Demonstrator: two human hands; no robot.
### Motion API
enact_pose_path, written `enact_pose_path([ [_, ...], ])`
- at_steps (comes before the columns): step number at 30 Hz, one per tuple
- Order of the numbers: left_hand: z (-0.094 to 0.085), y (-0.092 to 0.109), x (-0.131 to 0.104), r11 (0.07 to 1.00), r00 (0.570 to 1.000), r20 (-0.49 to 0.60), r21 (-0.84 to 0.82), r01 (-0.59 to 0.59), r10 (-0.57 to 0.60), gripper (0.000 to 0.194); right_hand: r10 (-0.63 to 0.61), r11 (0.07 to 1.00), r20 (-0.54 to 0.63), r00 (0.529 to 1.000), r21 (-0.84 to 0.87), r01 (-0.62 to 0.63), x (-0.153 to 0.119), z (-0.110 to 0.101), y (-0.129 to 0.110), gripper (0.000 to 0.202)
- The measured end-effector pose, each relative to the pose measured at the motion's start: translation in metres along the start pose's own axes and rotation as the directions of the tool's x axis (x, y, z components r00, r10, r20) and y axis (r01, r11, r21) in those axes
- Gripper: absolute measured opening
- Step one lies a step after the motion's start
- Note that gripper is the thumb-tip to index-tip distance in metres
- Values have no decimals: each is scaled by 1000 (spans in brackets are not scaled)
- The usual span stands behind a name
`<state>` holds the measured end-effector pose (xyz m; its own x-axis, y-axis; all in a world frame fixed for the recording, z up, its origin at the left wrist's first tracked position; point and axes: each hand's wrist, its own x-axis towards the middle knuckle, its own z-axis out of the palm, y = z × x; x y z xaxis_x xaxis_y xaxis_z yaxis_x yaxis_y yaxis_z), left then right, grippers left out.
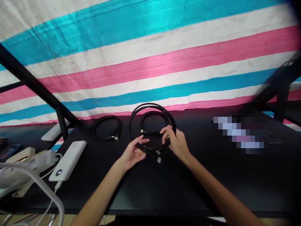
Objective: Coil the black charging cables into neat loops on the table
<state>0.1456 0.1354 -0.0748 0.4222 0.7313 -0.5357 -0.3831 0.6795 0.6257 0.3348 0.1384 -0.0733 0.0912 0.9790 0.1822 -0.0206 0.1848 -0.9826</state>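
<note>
A coiled black cable [133,114] is held up above the black table [174,191] between both hands. My left hand [134,154] has its fingers round the lower left of the coil. On the right side of the loop, my right hand [175,140] grips the cable with bent fingers. Two light-coloured connector ends [159,159] hang below the coil, between the hands. Through the loop a second coiled black cable [143,121] shows on the table behind, with a light plug at its lower left.
Another black cable coil [94,127] lies to the left. Nearer on that side are a white power bank [70,160], a white power strip [43,161] and white cords. A blurred-out flat item [242,135] lies right. Black frame bars and a striped sheet [150,69] stand behind.
</note>
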Motion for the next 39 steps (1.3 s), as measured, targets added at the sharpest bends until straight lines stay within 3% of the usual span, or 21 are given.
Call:
enact_pose_path([
  [5, -2, -1, 1, 997, 999, 13, 57, -48, 47, 34, -31, 999, -74, 997, -17, 29, -3, 2, 1, 43],
  [10, 2, 4, -2, 996, 996, -41, -36, -85, 83, 25, -58, 998, -66, 996, -33, 56, -3, 2, 1, 44],
  [16, -2, 6, -1, 971, 979, 199, -220, 95, -51, 39, -74, 993, 25, 997, -94, 76, -5, 3, 4, 44],
  [20, 1, 6, -3, 968, 981, 188, -235, 84, -40, 41, -40, 997, 53, 998, -63, 43, -7, 5, 6, 45],
  [24, 0, 3, -4, 1000, 982, 189, -7, -22, 23, 38, -58, 997, 8, 998, -46, 58, -5, 2, 1, 47],
  [28, -5, -2, 0, 954, 977, 200, 275, -122, 67, 53, -51, 999, -21, 998, 2, 51, -3, -1, -7, 46],
  [32, -5, -6, 3, 896, 970, 138, 374, -240, 203, 59, 34, 995, 5, 999, 94, -34, -1, 1, -7, 43],
  [35, -3, -6, 2, 802, 908, 39, 454, -388, 417, 54, 99, 980, 34, 995, 170, -103, 1, 1, -4, 41],
  [39, -4, -2, 1, 662, 725, -73, 479, -577, 685, 41, 182, 956, 116, 977, 213, -203, 3, 1, -1, 38],
])
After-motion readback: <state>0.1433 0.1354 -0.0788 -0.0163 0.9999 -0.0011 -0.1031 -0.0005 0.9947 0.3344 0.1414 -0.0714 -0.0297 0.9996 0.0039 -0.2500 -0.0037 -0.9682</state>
